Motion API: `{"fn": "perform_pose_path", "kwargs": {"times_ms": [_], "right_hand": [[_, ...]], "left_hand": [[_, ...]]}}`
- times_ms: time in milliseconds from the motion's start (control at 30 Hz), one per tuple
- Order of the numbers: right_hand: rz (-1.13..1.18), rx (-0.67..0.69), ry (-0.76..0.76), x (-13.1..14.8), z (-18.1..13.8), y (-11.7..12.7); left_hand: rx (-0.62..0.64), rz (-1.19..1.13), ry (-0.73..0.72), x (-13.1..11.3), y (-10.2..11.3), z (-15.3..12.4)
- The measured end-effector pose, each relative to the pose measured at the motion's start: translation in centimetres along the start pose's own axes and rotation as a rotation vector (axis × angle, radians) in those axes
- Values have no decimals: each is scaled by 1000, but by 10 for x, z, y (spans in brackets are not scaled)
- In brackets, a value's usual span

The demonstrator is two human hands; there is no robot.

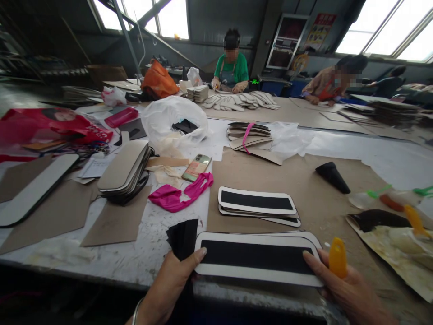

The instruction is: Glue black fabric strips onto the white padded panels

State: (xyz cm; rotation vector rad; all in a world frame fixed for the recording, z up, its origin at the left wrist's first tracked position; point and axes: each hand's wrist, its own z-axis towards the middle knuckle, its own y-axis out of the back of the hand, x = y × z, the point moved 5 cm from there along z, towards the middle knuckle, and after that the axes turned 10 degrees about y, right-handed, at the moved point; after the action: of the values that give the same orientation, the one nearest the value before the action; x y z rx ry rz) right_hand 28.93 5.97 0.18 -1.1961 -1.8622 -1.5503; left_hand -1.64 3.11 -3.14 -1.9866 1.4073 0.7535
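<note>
A long white panel with rounded corners carries a black strip (pixel 257 257) along its middle. Its left end is held by my left hand (pixel 176 275), thumb on top, and a bundle of black strips (pixel 182 237) sticks up from the same hand. My right hand (pixel 341 280) grips the right end, also with the thumb on top. A yellow handle (pixel 338 258) rises between the fingers of that hand; the rest of the tool is hidden. Just behind lies a small stack of similar panels (pixel 257 201) on brown board (pixel 311 207).
Pink cloth (pixel 179 195), a phone (pixel 196 167) and stacked rounded panels (pixel 122 169) lie to the left. Farther back are a tied bundle (pixel 248 135) and a plastic bag (pixel 174 119). At right are a black cone (pixel 333 177) and a yellow-handled brush (pixel 416 220). Two people work beyond.
</note>
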Motion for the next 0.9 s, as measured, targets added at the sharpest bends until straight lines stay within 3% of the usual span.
{"fn": "perform_pose_path", "kwargs": {"times_ms": [267,600,767,900], "right_hand": [[-84,94,48,2,-5,-5],[-175,-4,111,11,-15,0],[-76,105,37,7,-10,2],[9,173,106,19,2,12]], "left_hand": [[-19,38,23,10,7,6],[-74,71,4,10,9,2],[33,10,36,-1,1,-3],[60,35,-8,-23,-3,-2]]}}
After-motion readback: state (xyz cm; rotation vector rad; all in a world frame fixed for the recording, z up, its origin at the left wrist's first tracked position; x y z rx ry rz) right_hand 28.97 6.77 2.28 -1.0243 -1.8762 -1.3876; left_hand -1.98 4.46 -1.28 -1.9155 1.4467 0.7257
